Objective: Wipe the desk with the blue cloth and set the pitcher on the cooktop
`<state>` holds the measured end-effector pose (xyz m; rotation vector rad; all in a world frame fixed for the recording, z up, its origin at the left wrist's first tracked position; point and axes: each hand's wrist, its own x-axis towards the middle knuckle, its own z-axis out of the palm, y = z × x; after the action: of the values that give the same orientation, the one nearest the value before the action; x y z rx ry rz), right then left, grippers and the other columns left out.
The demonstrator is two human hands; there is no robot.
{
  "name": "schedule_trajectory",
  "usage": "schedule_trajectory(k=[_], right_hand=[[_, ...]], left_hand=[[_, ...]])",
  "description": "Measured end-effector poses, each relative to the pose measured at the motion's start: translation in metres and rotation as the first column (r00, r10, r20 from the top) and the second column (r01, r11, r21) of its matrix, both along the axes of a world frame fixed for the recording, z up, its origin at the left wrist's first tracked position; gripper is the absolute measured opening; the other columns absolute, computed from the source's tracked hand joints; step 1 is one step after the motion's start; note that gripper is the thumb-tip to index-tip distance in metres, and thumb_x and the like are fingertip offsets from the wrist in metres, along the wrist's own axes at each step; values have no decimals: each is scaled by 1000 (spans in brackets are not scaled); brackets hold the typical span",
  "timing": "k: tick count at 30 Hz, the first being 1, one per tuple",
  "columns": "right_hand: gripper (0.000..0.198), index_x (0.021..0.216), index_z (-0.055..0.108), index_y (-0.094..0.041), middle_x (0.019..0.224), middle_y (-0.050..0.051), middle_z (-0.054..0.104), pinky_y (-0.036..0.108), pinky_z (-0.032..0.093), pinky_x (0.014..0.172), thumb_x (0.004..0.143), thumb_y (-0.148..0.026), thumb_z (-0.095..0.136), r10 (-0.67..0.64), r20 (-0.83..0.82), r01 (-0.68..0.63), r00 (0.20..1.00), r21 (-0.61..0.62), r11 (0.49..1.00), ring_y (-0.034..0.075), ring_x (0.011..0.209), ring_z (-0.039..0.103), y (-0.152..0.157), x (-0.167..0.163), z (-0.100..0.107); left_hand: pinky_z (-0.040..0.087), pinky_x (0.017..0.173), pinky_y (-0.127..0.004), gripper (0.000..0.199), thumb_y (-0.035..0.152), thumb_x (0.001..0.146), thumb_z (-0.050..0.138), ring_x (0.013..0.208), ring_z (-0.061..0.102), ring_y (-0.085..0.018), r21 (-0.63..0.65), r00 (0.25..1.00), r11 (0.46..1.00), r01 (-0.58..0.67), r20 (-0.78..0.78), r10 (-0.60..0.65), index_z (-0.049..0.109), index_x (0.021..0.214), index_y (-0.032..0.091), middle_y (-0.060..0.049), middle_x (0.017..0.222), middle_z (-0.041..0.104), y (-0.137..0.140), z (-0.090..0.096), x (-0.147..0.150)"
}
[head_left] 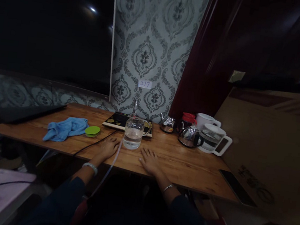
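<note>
A clear glass kettle (132,138) with some water in it stands upright near the front of the wooden table (184,167). My left hand (109,148) rests flat on the wood to the left of the kettle, fingers stretched forward. On the other side lies my right hand (149,160), palm down with its fingers spread, apart from the glass. Neither hand holds anything. A pale tube or strap (110,168) runs beside my left hand down over the table edge. Behind the kettle sits a black induction cooktop (116,119) with gold flowers.
To the left lie a blue cloth (67,128) and a green round container (92,131). Steel teapots (190,136), a white-handled jug (211,137) and a red-lidded pot (189,118) stand at right. A phone (236,187) lies by a large cardboard sheet (273,153).
</note>
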<state>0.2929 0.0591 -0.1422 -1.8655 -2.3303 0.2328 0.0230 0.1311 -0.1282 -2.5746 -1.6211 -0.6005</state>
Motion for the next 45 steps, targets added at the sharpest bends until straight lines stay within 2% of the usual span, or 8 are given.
schedule_trajectory(k=[6,27,45], right_hand=[[62,154,23,-23,160,1,17,45,9,117,98,-51,26,-4,0,4,1000,-7,1000,25,146,13,-2,-1,2],[62,154,23,-24,159,1,18,45,9,117,99,-52,25,0,5,0,1000,5,1000,24,146,14,0,0,-1],[62,154,23,-23,160,2,17,44,9,117,99,-51,26,2,-1,-2,1000,1,1000,25,146,14,1,0,-1]], left_hand=[[37,107,-39,35,26,92,44,120,53,-25,2,1000,1000,-4,5,4,67,118,21,-11,125,63,2,-1,0],[35,108,-38,34,25,93,43,119,53,-23,4,1000,1000,13,23,-13,68,116,22,-9,121,65,3,-4,-2],[38,105,-39,37,27,94,40,120,53,-26,2,999,1000,0,-38,0,66,119,19,-12,124,63,-1,1,0]])
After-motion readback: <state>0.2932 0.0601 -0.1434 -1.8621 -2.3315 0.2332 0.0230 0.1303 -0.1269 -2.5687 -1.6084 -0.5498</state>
